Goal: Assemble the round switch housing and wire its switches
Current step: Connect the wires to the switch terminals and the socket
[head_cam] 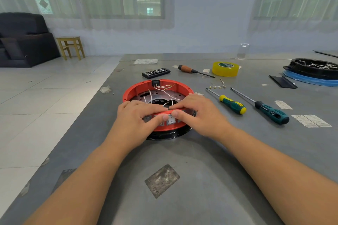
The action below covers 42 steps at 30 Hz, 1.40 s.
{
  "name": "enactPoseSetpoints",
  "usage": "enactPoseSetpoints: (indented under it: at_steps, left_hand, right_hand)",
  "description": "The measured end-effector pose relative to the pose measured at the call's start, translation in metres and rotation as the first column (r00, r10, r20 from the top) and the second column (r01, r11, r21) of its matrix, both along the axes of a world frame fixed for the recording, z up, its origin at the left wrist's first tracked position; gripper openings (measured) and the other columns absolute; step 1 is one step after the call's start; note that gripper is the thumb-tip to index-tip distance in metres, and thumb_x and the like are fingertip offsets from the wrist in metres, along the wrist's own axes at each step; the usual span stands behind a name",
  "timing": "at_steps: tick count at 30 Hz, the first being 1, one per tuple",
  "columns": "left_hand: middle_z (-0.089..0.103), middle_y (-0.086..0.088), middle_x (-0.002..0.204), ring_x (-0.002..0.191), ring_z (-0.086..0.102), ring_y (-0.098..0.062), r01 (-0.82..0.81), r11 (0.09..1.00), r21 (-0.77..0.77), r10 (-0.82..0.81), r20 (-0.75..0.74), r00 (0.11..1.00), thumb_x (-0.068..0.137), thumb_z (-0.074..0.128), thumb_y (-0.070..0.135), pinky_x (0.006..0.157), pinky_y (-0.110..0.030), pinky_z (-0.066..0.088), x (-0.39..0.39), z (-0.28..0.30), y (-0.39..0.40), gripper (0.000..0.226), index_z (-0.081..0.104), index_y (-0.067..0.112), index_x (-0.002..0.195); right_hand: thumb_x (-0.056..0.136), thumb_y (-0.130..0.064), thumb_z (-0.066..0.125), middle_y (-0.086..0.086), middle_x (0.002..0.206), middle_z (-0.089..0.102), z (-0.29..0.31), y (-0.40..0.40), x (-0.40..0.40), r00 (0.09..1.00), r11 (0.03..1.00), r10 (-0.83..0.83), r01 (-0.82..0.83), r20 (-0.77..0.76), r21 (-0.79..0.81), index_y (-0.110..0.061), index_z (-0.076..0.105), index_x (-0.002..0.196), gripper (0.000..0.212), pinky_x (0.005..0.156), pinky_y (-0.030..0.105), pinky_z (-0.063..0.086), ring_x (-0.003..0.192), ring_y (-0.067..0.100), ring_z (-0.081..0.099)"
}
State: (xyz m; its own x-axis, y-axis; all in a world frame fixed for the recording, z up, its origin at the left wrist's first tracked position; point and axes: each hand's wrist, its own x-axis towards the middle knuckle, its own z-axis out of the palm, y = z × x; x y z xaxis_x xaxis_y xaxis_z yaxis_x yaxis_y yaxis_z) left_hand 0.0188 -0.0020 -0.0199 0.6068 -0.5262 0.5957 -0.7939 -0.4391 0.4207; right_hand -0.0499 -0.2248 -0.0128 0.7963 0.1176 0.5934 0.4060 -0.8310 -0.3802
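Your left hand (139, 115) and right hand (197, 113) pinch the near rim of the red switch housing (139, 88), mid-table on its black base (164, 134), thumbs on the rocker switches (171, 120). Press squarely; keep the white wires (165, 95) behind clear of the rim.

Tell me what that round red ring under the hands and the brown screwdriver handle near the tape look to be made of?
The round red ring housing looks like moulded plastic: even matt colour, with ribs and tabs formed into its wall. The brown screwdriver handle seems to be wood with a glossy varnish, judging by its warm reddish-brown tone, though tinted plastic is possible.
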Motion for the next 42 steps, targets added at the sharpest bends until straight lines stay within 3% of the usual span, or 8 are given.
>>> enactPoseSetpoints:
  at_steps: [6, 16, 20, 28, 31, 33, 37, 42]
  left_hand:
    - [0.063, 0.036, 0.105, 0.115, 0.056, 0.0, -0.003, 1.0, -0.01, 0.003, -0.032, 0.999, 0.088, 0.054, 0.068, 0.114, -0.041, 0.029, 0.005, -0.002, 0.002, 0.022, 0.063, 0.066, 0.108]
    - [0.048, 0.051, 0.091, 0.103, 0.039, 0.012, -0.104, 0.995, -0.014, 0.104, 0.041, 0.994, 0.083, 0.047, 0.079, 0.094, -0.03, 0.015, -0.003, -0.007, -0.006, 0.044, 0.076, 0.055, 0.107]
    - [0.05, 0.048, 0.088, 0.105, 0.036, 0.026, -0.1, 0.994, -0.054, 0.102, 0.038, 0.994, 0.082, 0.045, 0.08, 0.092, -0.028, 0.013, -0.003, -0.009, -0.007, 0.046, 0.076, 0.054, 0.105]
    - [0.057, 0.048, 0.094, 0.111, 0.045, 0.008, -0.097, 0.994, -0.059, 0.099, 0.039, 0.994, 0.081, 0.049, 0.08, 0.098, -0.027, 0.014, -0.002, -0.011, -0.003, 0.041, 0.073, 0.056, 0.104]
    - [0.055, 0.05, 0.1, 0.118, 0.041, 0.004, -0.108, 0.993, -0.054, 0.111, 0.058, 0.992, 0.084, 0.053, 0.075, 0.101, -0.028, 0.013, -0.002, -0.012, -0.001, 0.039, 0.074, 0.052, 0.107]
    - [0.059, 0.042, 0.108, 0.122, 0.041, 0.001, -0.122, 0.992, -0.038, 0.125, 0.069, 0.99, 0.087, 0.056, 0.07, 0.103, -0.03, 0.014, -0.003, -0.011, -0.001, 0.036, 0.075, 0.049, 0.109]
    - [0.063, 0.034, 0.11, 0.122, 0.041, 0.002, -0.128, 0.991, -0.039, 0.13, 0.068, 0.989, 0.087, 0.05, 0.072, 0.106, -0.033, 0.015, -0.009, -0.011, -0.004, 0.041, 0.075, 0.046, 0.108]
    - [0.068, 0.027, 0.111, 0.125, 0.048, -0.005, -0.15, 0.989, 0.01, 0.149, 0.083, 0.985, 0.092, 0.051, 0.063, 0.105, -0.034, 0.016, -0.013, -0.009, -0.006, 0.039, 0.075, 0.042, 0.114]
  right_hand:
    - [0.099, -0.041, 0.063, -0.01, 0.129, 0.066, -0.003, -0.016, 0.0, 0.994, 0.999, -0.019, 0.022, -0.104, 0.036, -0.028, 0.074, 0.12, 0.027, 0.114, 0.035, 0.041, 0.135, 0.004, 0.048]
    - [0.095, -0.039, 0.069, -0.013, 0.12, 0.071, 0.0, -0.012, 0.001, 0.992, 0.996, 0.012, -0.001, -0.129, 0.088, -0.033, 0.075, 0.12, 0.026, 0.101, 0.006, 0.034, 0.12, -0.004, 0.054]
    - [0.095, -0.031, 0.072, -0.012, 0.12, 0.072, 0.003, -0.016, 0.001, 0.986, 0.994, 0.049, -0.032, -0.16, 0.105, -0.029, 0.076, 0.12, 0.025, 0.102, 0.008, 0.035, 0.12, -0.005, 0.056]
    - [0.1, -0.048, 0.058, -0.015, 0.146, 0.054, -0.001, -0.025, 0.0, 0.983, 0.987, -0.122, 0.135, -0.136, 0.087, -0.039, 0.061, 0.139, 0.04, 0.114, 0.016, 0.03, 0.138, -0.001, 0.042]
    - [0.101, -0.039, 0.056, -0.001, 0.145, 0.056, -0.003, -0.062, -0.002, 0.799, 0.799, -0.601, 0.6, -0.023, -0.042, -0.028, 0.063, 0.137, 0.039, 0.112, 0.037, 0.038, 0.134, 0.02, 0.049]
    - [0.101, -0.035, 0.053, 0.005, 0.151, 0.05, -0.007, -0.084, -0.007, 0.642, 0.65, -0.758, 0.727, -0.119, -0.219, -0.032, 0.056, 0.143, 0.043, 0.113, 0.044, 0.036, 0.138, 0.028, 0.044]
    - [0.102, -0.025, 0.049, 0.009, 0.143, 0.056, -0.009, -0.1, -0.008, 0.551, 0.65, -0.758, 0.685, -0.35, -0.329, -0.036, 0.053, 0.144, 0.044, 0.105, 0.046, 0.046, 0.13, 0.034, 0.051]
    - [0.089, -0.016, 0.056, 0.012, 0.124, 0.064, 0.002, -0.095, -0.014, 0.47, 0.58, -0.805, 0.75, -0.361, -0.317, -0.032, 0.058, 0.131, 0.045, 0.091, 0.044, 0.048, 0.116, 0.035, 0.059]
